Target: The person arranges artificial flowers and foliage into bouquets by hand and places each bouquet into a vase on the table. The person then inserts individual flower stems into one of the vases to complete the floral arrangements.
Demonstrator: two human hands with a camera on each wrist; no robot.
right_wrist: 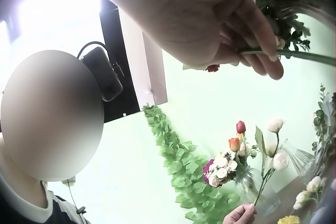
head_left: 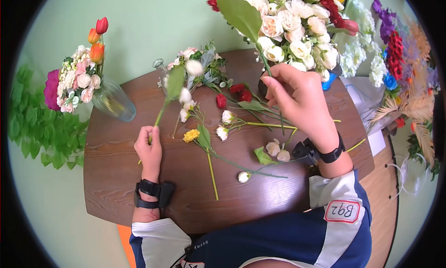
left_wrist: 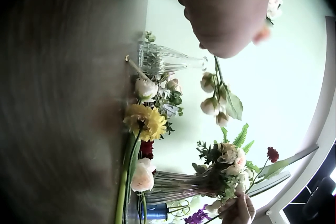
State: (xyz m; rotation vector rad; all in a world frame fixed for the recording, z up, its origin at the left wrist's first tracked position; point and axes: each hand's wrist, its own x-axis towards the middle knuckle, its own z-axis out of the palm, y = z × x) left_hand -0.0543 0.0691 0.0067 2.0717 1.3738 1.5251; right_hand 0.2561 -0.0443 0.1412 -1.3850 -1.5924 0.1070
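My left hand (head_left: pixel 149 148) grips the green stem of a white rose spray (head_left: pixel 194 67), held upright over the left part of the table. Its leaf and several white blooms also show in the left wrist view. With thumb and fingers, my right hand (head_left: pixel 304 98) pinches the stem of a red flower (left_wrist: pixel 272 154), raised at the right in front of a large bouquet. The broad green leaf (head_left: pixel 239 15) of that stem stands above the hand. Below the hands lie a yellow flower (head_left: pixel 191 136), white roses (head_left: pixel 223 132) and dark red flowers (head_left: pixel 240 92).
A glass vase (head_left: pixel 116 101) with tulips and pale blooms stands at the table's back left. The large white-and-pink bouquet (head_left: pixel 297 31) rises at the back right. Loose stems and leaves cross the brown table (head_left: pixel 125 175). More artificial flowers (head_left: pixel 395 59) fill the far right.
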